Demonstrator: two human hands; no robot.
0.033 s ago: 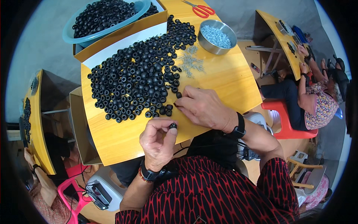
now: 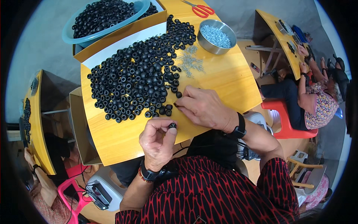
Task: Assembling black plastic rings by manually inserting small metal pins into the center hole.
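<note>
My left hand, near the table's front edge, pinches a small round black cap between thumb and fingertip, its hollow side up. My right hand is just to the right and a little farther away, over the wooden table. Its thumb and fingers are drawn together; a dark bit shows at the tips, too small to name. A single black cap lies right by those fingertips. Beyond both hands spreads a large heap of hollow black caps. Small clear plastic pieces lie scattered beside the heap.
A metal bowl of clear bits and red-handled scissors sit at the far side. Far left, a blue basin full of caps rests by a cardboard box. People work at tables on both sides; a red stool stands right.
</note>
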